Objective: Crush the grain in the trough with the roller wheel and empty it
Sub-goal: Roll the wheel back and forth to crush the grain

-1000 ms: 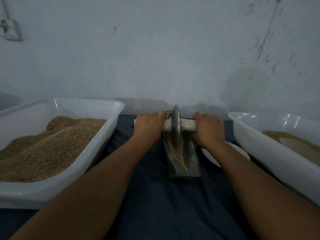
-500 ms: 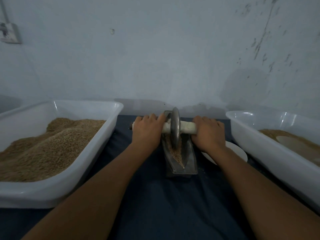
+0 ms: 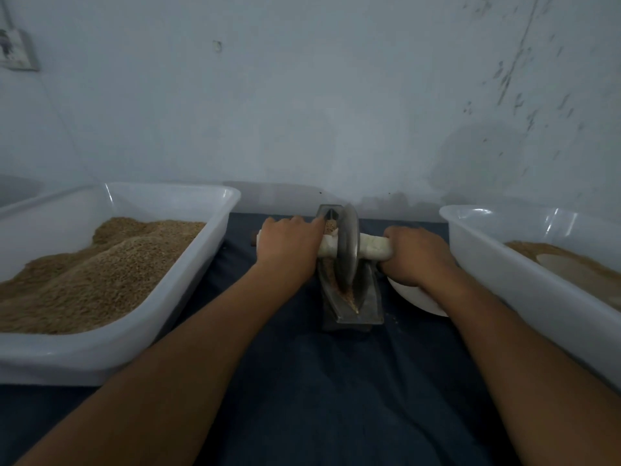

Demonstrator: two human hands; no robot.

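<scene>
A narrow metal trough (image 3: 368, 297) stands lengthwise on the dark cloth in the middle. Brown grain (image 3: 336, 284) lies along its groove. A metal roller wheel (image 3: 347, 248) stands upright in the groove, roughly mid-length. A pale axle handle (image 3: 373, 247) runs through the wheel from left to right. My left hand (image 3: 289, 247) grips the axle's left end. My right hand (image 3: 416, 255) grips its right end. Both sets of fingers curl over the bar.
A white tub (image 3: 215, 227) heaped with brown grain sits at the left. Another white tub (image 3: 504, 264) with finer brown material sits at the right. A white plate (image 3: 420, 301) lies under my right wrist. The wall rises just behind the trough.
The wheel has rolled along the trough toward me, away from the far end, with both hands still on the axle.
</scene>
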